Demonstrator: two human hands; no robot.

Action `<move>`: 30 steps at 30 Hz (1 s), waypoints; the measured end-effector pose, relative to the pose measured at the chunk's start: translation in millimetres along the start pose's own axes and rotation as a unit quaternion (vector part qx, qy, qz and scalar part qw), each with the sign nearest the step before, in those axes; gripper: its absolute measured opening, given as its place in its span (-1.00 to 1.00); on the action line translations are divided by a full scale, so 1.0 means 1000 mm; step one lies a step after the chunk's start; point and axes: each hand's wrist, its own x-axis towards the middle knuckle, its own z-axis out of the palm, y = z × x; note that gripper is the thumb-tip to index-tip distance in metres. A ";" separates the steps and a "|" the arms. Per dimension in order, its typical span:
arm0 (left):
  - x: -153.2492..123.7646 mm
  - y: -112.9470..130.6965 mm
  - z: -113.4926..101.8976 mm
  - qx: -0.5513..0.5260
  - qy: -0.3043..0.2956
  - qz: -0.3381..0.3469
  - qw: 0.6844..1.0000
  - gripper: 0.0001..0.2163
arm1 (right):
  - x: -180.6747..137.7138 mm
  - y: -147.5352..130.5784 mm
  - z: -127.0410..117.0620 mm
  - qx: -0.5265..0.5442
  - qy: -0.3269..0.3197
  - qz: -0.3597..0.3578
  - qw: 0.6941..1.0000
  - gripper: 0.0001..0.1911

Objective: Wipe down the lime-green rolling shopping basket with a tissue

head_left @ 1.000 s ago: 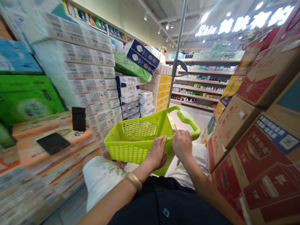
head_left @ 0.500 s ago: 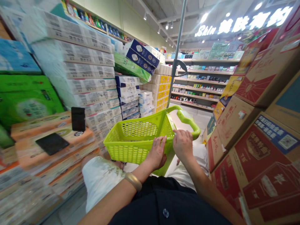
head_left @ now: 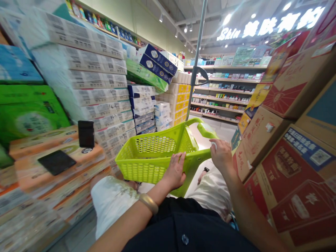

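A lime-green plastic shopping cart point(head_left: 147, 164) with a perforated basket and a looped handle stands in front of my knees. My left hand point(head_left: 174, 171) grips its near rim, fingers over the edge and thumb below on the outer side. At the near right end of the handle, my right hand point(head_left: 222, 154) is closed, touching the cart. A small white, cloth-like piece point(head_left: 214, 144) shows between its fingers; most of it is hidden. Inside the basket, the visible part holds nothing.
Stacked tissue packs point(head_left: 99, 84) rise on the left. A black phone point(head_left: 86, 134) and a dark flat tablet-like thing point(head_left: 56, 162) rest on orange packs point(head_left: 91, 154). Cardboard boxes point(head_left: 286, 171) crowd the right. A metal pole point(head_left: 198, 42) and stocked shelves point(head_left: 223, 89) stand beyond.
My right hand has slid right along the cart's near side to the handle end, carrying the white piece. The left hand stays on the rim.
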 end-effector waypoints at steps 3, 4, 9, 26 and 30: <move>0.001 -0.001 0.001 -0.007 0.001 0.002 1.000 -0.17 | -0.003 0.000 0.002 0.023 0.001 -0.010 1.000 -0.71; 0.001 -0.002 0.001 -0.006 0.001 0.003 1.000 -0.16 | -0.004 0.000 0.003 0.029 0.002 -0.011 1.000 -0.72; 0.004 -0.006 0.004 0.000 0.001 0.013 1.000 -0.13 | -0.008 0.000 0.000 0.052 0.013 -0.010 0.999 -0.72; -0.008 -0.025 -0.002 0.022 0.061 0.025 0.998 -0.18 | -0.020 -0.030 -0.014 0.046 -0.021 -0.034 0.998 -0.74; -0.007 -0.020 0.002 0.013 0.054 0.025 0.998 -0.14 | -0.020 -0.025 -0.022 0.044 -0.032 -0.032 0.998 -0.72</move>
